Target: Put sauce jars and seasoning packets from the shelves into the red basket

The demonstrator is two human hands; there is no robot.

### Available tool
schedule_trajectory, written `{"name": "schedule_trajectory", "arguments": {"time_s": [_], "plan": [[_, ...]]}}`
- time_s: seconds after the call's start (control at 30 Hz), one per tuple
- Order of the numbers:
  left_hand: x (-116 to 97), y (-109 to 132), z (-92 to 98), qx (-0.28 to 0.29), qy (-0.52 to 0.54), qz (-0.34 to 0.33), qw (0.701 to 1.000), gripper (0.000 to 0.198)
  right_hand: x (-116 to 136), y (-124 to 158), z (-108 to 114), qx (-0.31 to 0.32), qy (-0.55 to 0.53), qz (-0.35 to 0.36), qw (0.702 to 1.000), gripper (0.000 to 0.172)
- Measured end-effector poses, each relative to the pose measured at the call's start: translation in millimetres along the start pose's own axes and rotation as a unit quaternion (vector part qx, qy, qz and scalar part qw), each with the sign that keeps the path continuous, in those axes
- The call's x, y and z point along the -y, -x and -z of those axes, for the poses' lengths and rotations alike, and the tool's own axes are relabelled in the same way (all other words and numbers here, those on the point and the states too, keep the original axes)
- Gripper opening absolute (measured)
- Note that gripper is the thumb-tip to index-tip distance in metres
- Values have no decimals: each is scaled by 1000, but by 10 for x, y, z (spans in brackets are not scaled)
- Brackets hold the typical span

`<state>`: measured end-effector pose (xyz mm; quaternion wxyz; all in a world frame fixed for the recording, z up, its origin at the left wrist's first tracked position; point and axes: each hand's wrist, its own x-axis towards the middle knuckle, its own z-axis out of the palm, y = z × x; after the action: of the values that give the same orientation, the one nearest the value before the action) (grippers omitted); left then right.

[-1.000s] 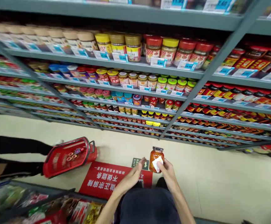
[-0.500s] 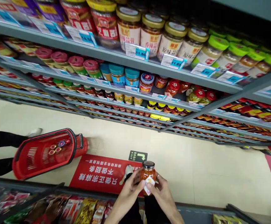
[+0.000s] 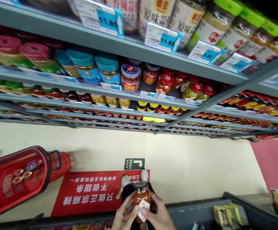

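Shelves [image 3: 57,27] packed with lidded jars are seen along the far side of the aisle, with price tags fixed to their front edges, and pale floor [image 3: 177,163] is shown below them. Low in the view, an orange-red glass jar [image 3: 139,198] with a dark lid is held between two hands, clear of the shelves. Its left side is gripped by the left hand [image 3: 126,213] and its right side by the right hand [image 3: 158,213], on which a ring is worn. Both hands are partly closed, the fingers curved around the glass and the thumbs brought to the front. A white label [image 3: 143,208], set like a diamond, is pressed by the right thumb, while the left thumb is laid just beside it. The lid is left uncovered above the fingers; the lower glass is partly hidden by the thumbs.

Beyond the jar, two white shoes [image 3: 125,180] are seen on a red floor mat [image 3: 88,198], near a green exit sign [image 3: 134,164]. Well apart on the left, round lids [image 3: 21,174] are seen inside a red basket [image 3: 48,171].
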<state>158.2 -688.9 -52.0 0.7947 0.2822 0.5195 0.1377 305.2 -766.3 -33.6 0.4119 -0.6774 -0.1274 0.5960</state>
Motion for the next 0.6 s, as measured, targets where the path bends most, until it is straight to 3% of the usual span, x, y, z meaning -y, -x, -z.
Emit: {"name": "schedule_trajectory", "arguments": {"time_s": [0.17, 0.33, 0.6], "plan": [[-7, 0, -75, 3, -12, 3, 1000, 70, -116, 46, 85, -21, -12, -9, 1000, 76], [-24, -31, -128, 42, -52, 27, 997, 73, -81, 114, 153, -27, -45, -1, 999, 64], [189, -26, -171, 95, -58, 20, 994, 68, -177, 215, 270, -46, -48, -10, 998, 61]]}}
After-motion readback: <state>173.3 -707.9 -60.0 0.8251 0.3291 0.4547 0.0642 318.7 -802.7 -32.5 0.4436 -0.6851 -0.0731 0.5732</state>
